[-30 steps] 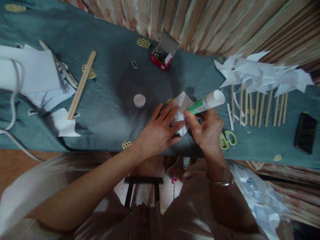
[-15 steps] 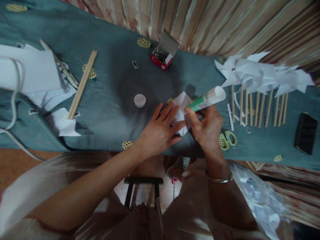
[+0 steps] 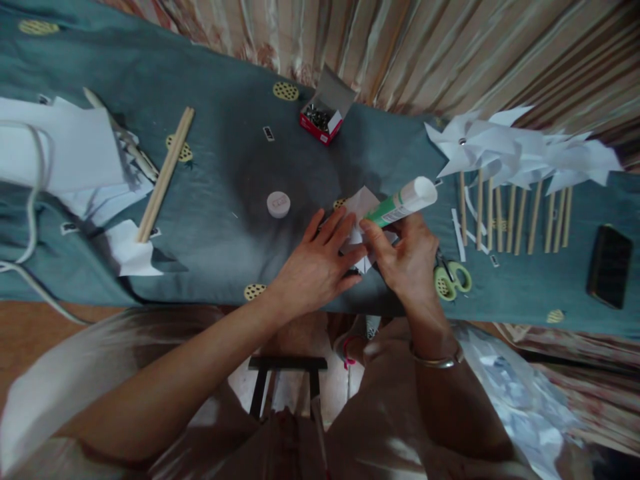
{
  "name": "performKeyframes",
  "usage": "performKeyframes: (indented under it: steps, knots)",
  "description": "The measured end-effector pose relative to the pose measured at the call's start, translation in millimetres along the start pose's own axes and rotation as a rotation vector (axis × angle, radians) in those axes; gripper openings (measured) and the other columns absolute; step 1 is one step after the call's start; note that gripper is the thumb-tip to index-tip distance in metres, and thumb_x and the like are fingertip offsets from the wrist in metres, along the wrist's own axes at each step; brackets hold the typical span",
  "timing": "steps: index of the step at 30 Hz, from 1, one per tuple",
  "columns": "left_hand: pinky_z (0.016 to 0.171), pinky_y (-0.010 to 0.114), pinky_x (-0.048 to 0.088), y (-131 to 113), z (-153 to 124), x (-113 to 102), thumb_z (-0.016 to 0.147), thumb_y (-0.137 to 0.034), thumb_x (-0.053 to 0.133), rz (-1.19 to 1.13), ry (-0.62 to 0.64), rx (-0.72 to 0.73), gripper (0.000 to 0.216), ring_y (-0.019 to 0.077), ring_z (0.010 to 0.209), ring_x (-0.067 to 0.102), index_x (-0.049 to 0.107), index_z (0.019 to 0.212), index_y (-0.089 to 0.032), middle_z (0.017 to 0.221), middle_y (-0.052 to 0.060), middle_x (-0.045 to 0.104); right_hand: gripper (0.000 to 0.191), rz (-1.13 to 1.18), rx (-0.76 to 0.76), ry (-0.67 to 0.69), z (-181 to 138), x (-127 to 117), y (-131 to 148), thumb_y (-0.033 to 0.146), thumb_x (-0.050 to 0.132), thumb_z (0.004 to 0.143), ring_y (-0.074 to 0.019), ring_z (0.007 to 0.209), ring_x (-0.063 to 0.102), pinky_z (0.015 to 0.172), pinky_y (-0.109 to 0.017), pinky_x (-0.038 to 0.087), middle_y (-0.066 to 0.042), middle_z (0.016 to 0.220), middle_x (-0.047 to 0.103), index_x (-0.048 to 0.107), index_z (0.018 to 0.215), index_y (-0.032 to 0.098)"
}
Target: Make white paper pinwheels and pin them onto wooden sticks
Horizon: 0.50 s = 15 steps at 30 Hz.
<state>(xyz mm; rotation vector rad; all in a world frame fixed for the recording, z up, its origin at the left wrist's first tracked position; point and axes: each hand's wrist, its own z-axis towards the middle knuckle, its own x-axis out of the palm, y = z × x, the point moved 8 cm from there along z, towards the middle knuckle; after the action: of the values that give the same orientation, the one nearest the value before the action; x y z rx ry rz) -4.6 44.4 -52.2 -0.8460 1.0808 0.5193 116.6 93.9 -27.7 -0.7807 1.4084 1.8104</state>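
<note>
My right hand is closed around a green and white glue stick, which is tilted with its lower end over a small sheet of white paper. The glue stick's tip is hidden by my fingers. With fingers spread, my left hand lies flat on the left side of that paper and presses it to the cloth. A round white cap rests to the left of my left hand. Green-handled scissors lie just right of my right hand, their blades partly covered.
An open red box of metal pins stands behind my hands. White paper pinwheels on wooden sticks lie at right, near a black phone. At left are loose wooden sticks, white paper sheets and a white cable.
My right hand and the glue stick have shifted slightly left across the paper. My left hand stays in place on the sheet. The whole view has moved a little.
</note>
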Motion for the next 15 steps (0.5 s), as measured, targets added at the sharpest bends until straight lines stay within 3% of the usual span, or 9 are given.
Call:
performKeyframes:
  steps: [6,15]
  knots:
    - [0.118,0.065,0.027,2,0,1,0.091,-0.046,0.065,-0.01,0.006,-0.016,0.049,0.0401,0.148,0.032,0.058,0.133,-0.022,0.157,0.018,0.041,0.04,0.015,-0.018,0.008,-2,-1,-1,0.057,0.06,0.087,-0.026,0.076,0.072,0.068,-0.038,0.053,-0.01,0.086,0.077,0.065,0.095,0.018]
    - [0.12,0.064,0.023,3,-1,2,0.092,-0.045,0.064,-0.01,0.012,-0.01,0.052,0.0393,0.15,0.028,0.055,0.139,-0.025,0.159,0.017,0.037,0.034,0.112,0.055,0.012,-3,-4,-12,0.054,0.066,0.084,-0.0245,0.074,0.07,0.071,-0.038,0.052,-0.007,0.082,0.075,0.065,0.094,0.022]
